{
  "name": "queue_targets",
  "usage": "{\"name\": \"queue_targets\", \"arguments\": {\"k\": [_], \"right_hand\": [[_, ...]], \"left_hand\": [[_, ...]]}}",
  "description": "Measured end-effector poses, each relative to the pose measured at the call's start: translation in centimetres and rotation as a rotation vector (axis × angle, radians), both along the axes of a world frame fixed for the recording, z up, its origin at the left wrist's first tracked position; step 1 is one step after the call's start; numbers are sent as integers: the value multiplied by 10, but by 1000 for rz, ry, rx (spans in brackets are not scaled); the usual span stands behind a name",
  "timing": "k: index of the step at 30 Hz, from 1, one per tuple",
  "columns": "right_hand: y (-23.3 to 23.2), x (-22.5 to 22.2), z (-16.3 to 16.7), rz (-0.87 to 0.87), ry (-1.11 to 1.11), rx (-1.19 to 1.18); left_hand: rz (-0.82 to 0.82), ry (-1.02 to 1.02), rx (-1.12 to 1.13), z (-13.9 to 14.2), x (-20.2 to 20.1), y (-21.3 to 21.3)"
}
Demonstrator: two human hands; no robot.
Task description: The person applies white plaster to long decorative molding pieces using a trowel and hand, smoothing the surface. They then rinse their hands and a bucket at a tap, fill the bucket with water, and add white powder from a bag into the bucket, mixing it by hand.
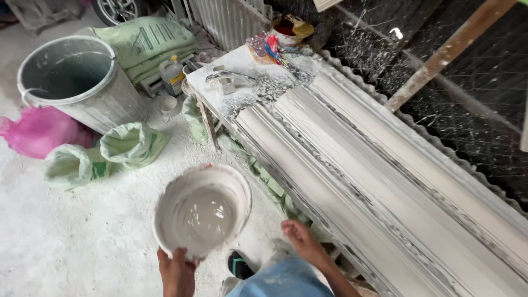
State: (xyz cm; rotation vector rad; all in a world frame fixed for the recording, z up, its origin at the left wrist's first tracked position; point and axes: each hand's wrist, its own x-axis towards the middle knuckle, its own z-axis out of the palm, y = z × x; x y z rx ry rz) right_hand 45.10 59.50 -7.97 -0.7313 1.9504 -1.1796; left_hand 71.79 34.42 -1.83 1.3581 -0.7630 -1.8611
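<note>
With our left hand [177, 270] gripping the near rim of the round white bowl of wet grey plaster [202, 209] held over the dusty floor, our right hand [304, 242] hangs open beside the long white moulded plaster strip [385, 181], so we judge pouring comes next, needing a steady tilt.

Far left we see flat pale-green sacks [146, 41] stacked with dark print, a small yellow-labelled jug [172, 75] beside them. Nearer left, two crumpled green sacks [110, 154] and a pink bag [38, 132] lie on the floor.
</note>
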Motion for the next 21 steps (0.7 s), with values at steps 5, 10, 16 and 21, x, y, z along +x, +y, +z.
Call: {"name": "queue_targets", "arguments": {"k": [5,10,16,21], "right_hand": [[-95,-58,20,-238,-183,-236],[-215,-152,47,-239,-87,-287],[-405,-255,68,-76,614,-88],[-486,-301,39,182,1081,54]], "left_hand": [[-21,90,-88,29,-65,-116],[10,184,-162,41,-135,-205],[83,113,-104,62,-201,-289],[92,70,-125,64,-238,-326]]}}
